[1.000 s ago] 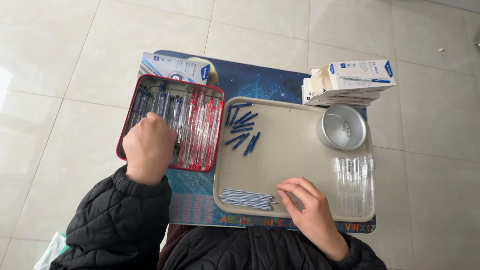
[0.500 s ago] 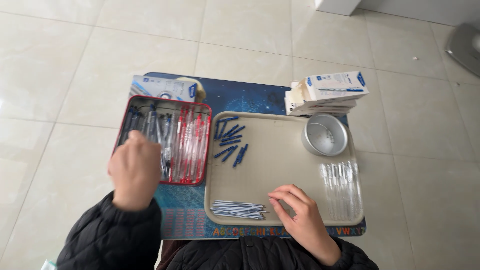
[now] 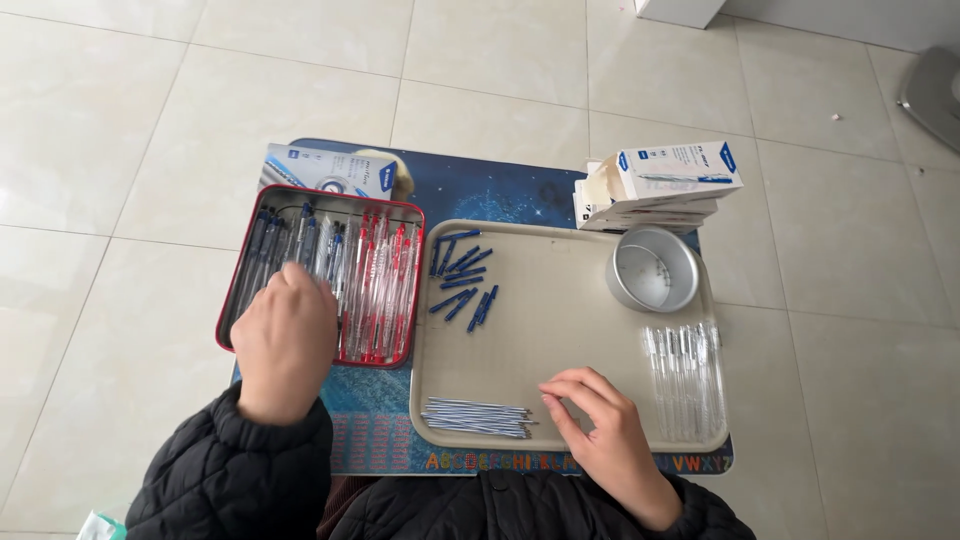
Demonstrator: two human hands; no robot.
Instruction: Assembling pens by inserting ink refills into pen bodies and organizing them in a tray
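Red tray [image 3: 232, 312] still under left hand [image 3: 285, 340], fingers curled, grip unclear; right hand [image 3: 600, 425] unmoved, fingers loosely open.

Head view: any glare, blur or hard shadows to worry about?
Head view: soft even daylight, no hard shadows; mild sheen on the floor tiles and metal bowl; left hand over the red tray and right hand on the beige tray look sharp; slight wide-angle bend at the edges.
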